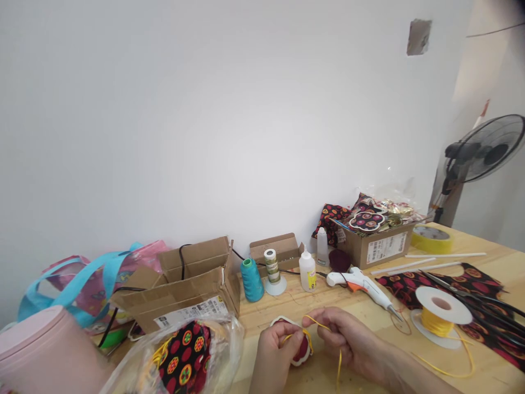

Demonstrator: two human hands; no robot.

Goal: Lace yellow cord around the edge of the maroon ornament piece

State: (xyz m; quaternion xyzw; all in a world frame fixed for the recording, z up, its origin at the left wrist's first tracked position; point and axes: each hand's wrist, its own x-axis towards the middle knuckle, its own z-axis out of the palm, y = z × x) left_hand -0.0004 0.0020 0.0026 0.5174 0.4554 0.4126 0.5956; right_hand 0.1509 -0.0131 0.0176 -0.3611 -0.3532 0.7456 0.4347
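Your left hand point(274, 353) pinches the maroon scalloped patch point(302, 353), edged in white, over the counter point(257, 313); your right hand point(348, 340) holds yellow cord point(339, 362). The label point(386, 248) on the right-hand cardboard box point(356, 249) is too small to read

We face a broad, plain white wall point(246, 120) that fills most of our view, brightest around its middle and greyer toward the left. High on the right, we see a rough, squarish recess point(419, 37) in it. A pale wooden desk point(356, 306) runs along the wall below. Past its right end, we make out a dark fan point(496, 154) and, above, a thin dark line point(496, 30).
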